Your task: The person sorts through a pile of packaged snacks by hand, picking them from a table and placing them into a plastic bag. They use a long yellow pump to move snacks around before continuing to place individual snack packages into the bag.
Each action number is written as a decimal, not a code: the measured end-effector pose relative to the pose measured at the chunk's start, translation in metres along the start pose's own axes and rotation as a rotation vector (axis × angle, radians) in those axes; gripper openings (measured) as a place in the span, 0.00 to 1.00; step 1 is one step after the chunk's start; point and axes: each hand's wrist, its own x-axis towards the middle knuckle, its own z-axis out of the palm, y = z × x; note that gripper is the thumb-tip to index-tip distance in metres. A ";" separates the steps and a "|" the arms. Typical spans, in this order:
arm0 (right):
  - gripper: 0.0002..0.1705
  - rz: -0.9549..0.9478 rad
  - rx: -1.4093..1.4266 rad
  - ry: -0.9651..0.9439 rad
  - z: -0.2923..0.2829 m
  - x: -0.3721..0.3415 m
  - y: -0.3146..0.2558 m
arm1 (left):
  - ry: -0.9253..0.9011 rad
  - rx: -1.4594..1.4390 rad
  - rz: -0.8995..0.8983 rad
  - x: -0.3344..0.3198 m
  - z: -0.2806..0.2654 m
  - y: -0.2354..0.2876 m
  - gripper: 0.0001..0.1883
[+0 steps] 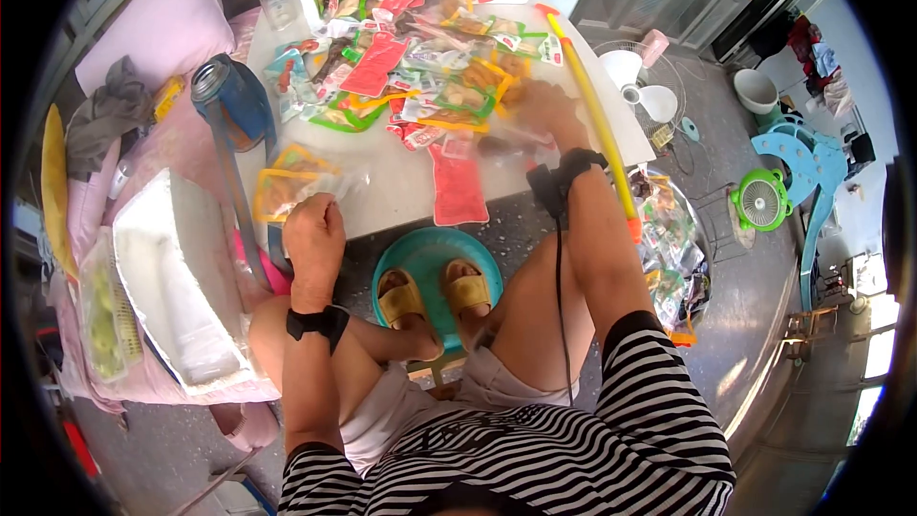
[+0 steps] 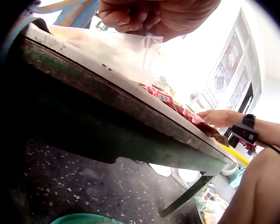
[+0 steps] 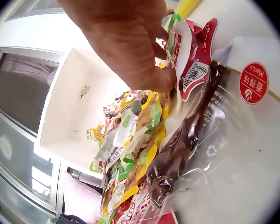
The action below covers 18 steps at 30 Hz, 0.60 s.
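Observation:
My left hand (image 1: 315, 237) is at the table's front left edge, its curled fingers pinching a clear plastic bag (image 2: 130, 51) by its rim. Orange-edged packets (image 1: 287, 186) show at that bag. Blurred in the head view, my right hand (image 1: 552, 113) is over the right side of a pile of snack packets (image 1: 444, 86). In the right wrist view its bent fingers (image 3: 161, 77) touch packets beside a red-topped clear packet (image 3: 177, 154) with dark brown contents; whether they pinch one is hidden. A red packet (image 1: 458, 183) overhangs the front edge.
A white foam box (image 3: 70, 107) stands behind the pile. Along the table's right side lies a yellow tube (image 1: 597, 115). A blue jug (image 1: 229, 100) and an empty foam box (image 1: 181, 287) are at left. A basin of packets (image 1: 673, 248) stands right; my feet are in a teal basin (image 1: 439, 239).

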 end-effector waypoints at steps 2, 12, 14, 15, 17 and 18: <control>0.28 0.037 0.028 -0.181 -0.005 0.009 -0.005 | 0.020 -0.007 0.009 0.000 0.000 -0.002 0.03; 0.10 -0.141 -0.068 0.641 -0.014 0.007 0.017 | 0.073 -0.005 0.003 0.001 -0.003 0.001 0.02; 0.08 -0.173 0.073 0.705 -0.036 0.003 0.015 | 0.071 0.007 0.005 0.002 -0.005 0.004 0.01; 0.07 -0.192 0.149 0.732 -0.048 -0.001 0.010 | 0.068 0.018 0.002 0.002 -0.006 0.005 0.01; 0.07 -0.205 0.773 0.468 -0.072 -0.023 -0.014 | 0.075 0.005 -0.001 0.003 -0.007 0.007 0.02; 0.07 -0.202 1.080 0.301 -0.081 -0.037 -0.028 | 0.079 0.007 -0.010 0.002 -0.007 0.007 0.02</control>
